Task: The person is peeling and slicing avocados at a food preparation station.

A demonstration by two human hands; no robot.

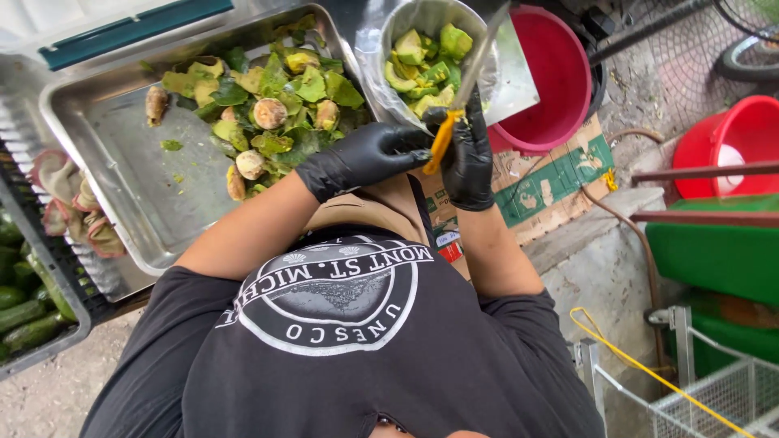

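Knife [487, 61] between gloved hands [422, 154], over bowl [406, 24]

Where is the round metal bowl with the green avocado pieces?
In the head view, the round metal bowl of green avocado pieces sits at the top centre, between the big metal tray of peels and pits and the red plastic tub, just above the black-gloved hands.

Gloved hands [365, 158] with knife [479, 61] over avocado bowl [426, 53]
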